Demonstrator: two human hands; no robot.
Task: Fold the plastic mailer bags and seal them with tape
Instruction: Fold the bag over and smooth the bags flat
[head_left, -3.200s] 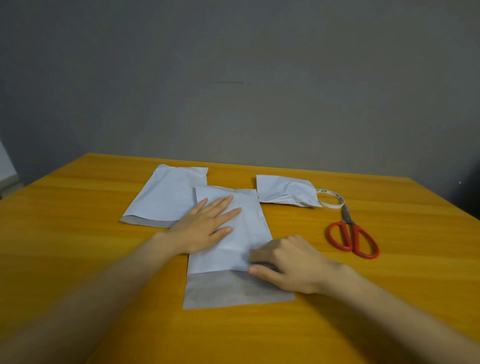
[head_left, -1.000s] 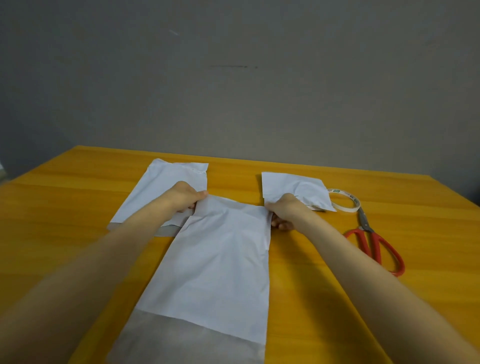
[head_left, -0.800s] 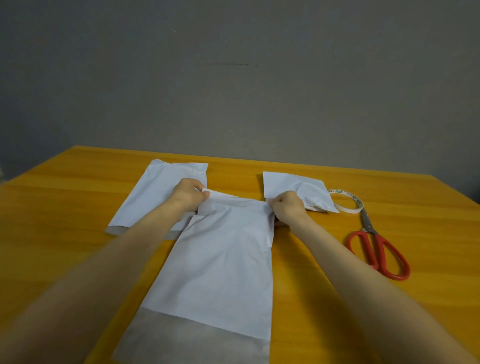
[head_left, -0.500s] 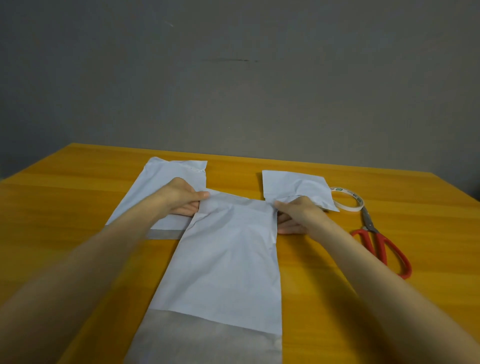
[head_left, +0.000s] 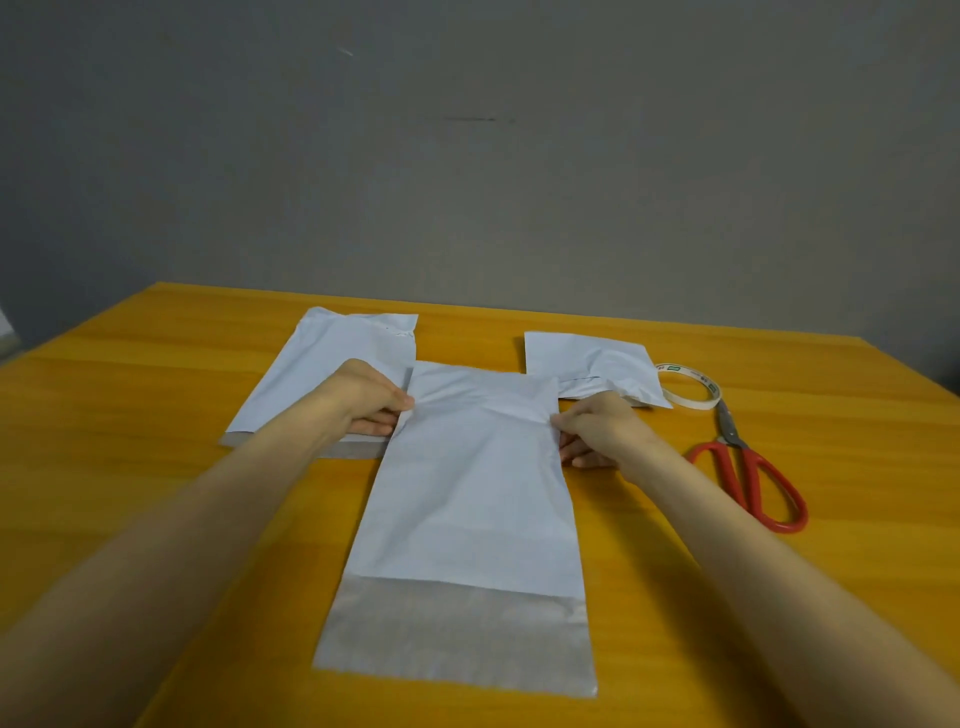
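Mailer bag (head_left: 467, 483) lies flat mid-tabletop (head_left: 156, 467), long axis running away from the person, grey flap end nearest; left hand (head_left: 363, 400) & right hand (head_left: 597, 428) each pinch a side edge near its far end, equally close, so fold prob. comes toward the body; tape roll (head_left: 691, 389) sits right.

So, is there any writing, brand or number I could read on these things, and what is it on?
Tape roll: small green and red printed marks on its inner wall, too small to read.
Middle mailer bag, left mailer bag, folded mailer bag, scissors: no print visible.
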